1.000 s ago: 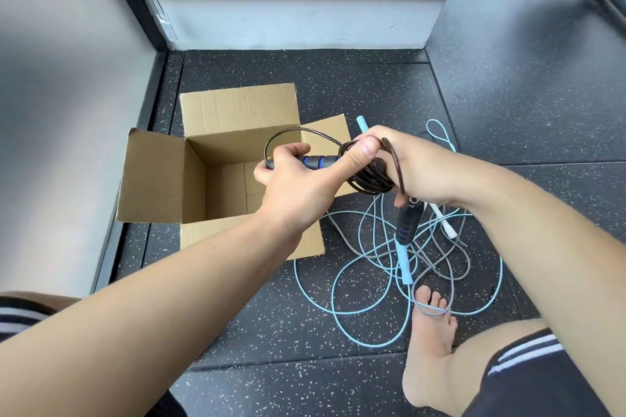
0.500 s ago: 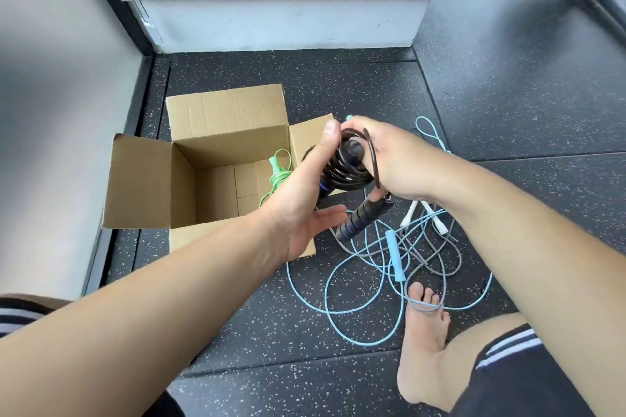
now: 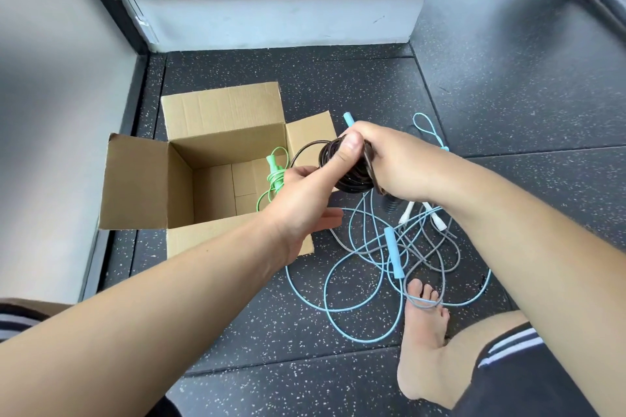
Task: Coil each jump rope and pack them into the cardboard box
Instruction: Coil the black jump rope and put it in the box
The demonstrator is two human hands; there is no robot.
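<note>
black rope [image 3: 349, 176]: wound into a tight coil, held in the air just right of the box, not yet in it.
right hand [image 3: 403, 162]: fingers closed round the far side of the coil; firm hold.
left hand [image 3: 305, 193]: thumb pressed on the coil's face; forefinger curled where one loose loop ends, seemingly pinching it; lower fingers straight.
step in hand: judged to be finishing the coil, with the last loop not yet taken in.
next move: calls for winding on the loose loop, securing both handles, then carrying the bundle left over the box rim without letting it spring open.
box [image 3: 220, 108]: open, flaps out; green rope [image 3: 274, 176] lies bundled inside by the right wall.
floor [image 3: 338, 71]: blue rope [image 3: 394, 254] and grey rope [image 3: 372, 249] lie tangled together, uncoiled; loops cross the toes of a foot [image 3: 423, 325].
hidden: one black handle shows only as a dark tip under the right hand, the other not at all; the left wrist covers the box's near right corner.
</note>
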